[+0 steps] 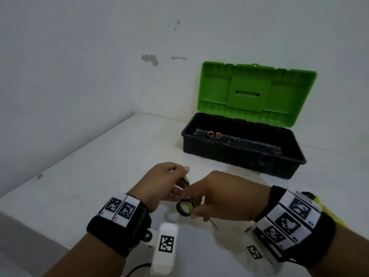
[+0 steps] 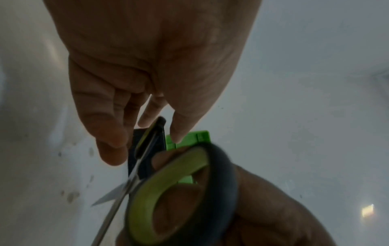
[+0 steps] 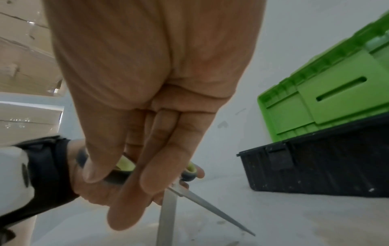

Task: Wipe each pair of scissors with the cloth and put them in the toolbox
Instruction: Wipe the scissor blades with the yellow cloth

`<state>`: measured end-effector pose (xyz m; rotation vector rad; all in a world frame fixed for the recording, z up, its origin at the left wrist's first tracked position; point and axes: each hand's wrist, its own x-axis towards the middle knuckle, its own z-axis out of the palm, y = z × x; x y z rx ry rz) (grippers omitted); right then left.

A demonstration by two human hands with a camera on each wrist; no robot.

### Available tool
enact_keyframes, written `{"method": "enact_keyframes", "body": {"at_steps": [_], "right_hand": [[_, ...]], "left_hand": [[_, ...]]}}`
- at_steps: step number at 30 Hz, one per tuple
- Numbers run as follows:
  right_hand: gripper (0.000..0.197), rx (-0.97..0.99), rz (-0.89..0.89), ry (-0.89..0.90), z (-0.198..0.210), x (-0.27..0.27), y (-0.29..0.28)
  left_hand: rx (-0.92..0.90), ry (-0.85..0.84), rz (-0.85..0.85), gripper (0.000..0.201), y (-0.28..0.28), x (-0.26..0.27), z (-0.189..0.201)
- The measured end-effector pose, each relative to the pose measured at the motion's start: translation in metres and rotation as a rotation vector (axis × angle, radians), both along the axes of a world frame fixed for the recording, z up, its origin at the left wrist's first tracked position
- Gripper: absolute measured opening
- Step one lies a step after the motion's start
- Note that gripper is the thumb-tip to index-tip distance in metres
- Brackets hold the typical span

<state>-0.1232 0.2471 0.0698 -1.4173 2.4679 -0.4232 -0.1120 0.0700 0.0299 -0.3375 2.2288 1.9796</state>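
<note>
- Table [image 1: 83,176]: I see a pale surface set into a corner of white walls, marked with faint stains; it carries the toolbox and lies under both of my hands.
- Left hand [image 1: 163,182]: I hold it above the near part of the table, fingers curled, thumb and fingers pinching one handle loop of the green-handled scissors [image 1: 184,206]. In the left wrist view the thumb and fingers [image 2: 111,133] close around the thin black-and-yellow loop.
- Green-handled scissors: held in the air between my two hands, blades apart in a V. In the right wrist view both blades [image 3: 210,206] point down toward the table; I cannot tell whether a tip touches it.
- Right hand [image 1: 225,198]: just beside the left, fingers bent down over the second, larger loop, which it grips; a blade tip shows below it in the head view.
- Toolbox [image 1: 239,156]: a black tub standing farther back and to the right, well apart from my hands, its green lid [image 1: 257,92] raised upright against the wall.
- Orange-handled scissors [image 1: 214,134]: lying inside the tub near its left end; only the two orange loops are plain.
</note>
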Motion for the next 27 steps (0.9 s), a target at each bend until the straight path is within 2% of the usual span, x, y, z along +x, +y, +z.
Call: {"method": "enact_keyframes", "body": {"at_steps": [3, 6, 8, 11, 13, 16, 19, 23, 27], "right_hand": [[0.023, 0.023, -0.001, 0.1, 0.001, 0.0, 0.021], [0.025, -0.012, -0.066, 0.115, 0.001, -0.003, 0.046], [0.034, -0.066, -0.175, 0.029, -0.004, -0.007, 0.064], [0.042, -0.293, -0.363, -0.204, -0.01, -0.008, 0.087], [0.038, -0.461, -0.461, -0.333, -0.009, -0.005, 0.096], [0.022, -0.747, -0.612, -0.509, -0.006, -0.002, 0.102], [0.018, -0.958, -0.747, -0.601, -0.008, -0.003, 0.107], [0.013, -1.02, -0.807, -0.708, -0.012, -0.003, 0.111], [0.015, -1.013, -0.786, -0.745, -0.017, 0.0, 0.113]], "left_hand": [[0.053, 0.029, 0.02, 0.012, 0.023, -0.01, 0.0], [0.145, 0.073, 0.108, 0.01, 0.04, -0.017, 0.002], [0.265, 0.099, 0.177, 0.014, 0.048, -0.019, 0.005], [0.427, 0.145, 0.219, 0.017, 0.059, -0.02, 0.011], [0.485, 0.182, 0.215, 0.017, 0.066, -0.02, 0.015], [0.567, 0.223, 0.194, 0.015, 0.075, -0.019, 0.019], [0.651, 0.231, 0.159, 0.015, 0.083, -0.02, 0.02], [0.742, 0.235, 0.1, 0.024, 0.089, -0.02, 0.022], [0.815, 0.201, 0.048, 0.017, 0.095, -0.019, 0.023]]}}
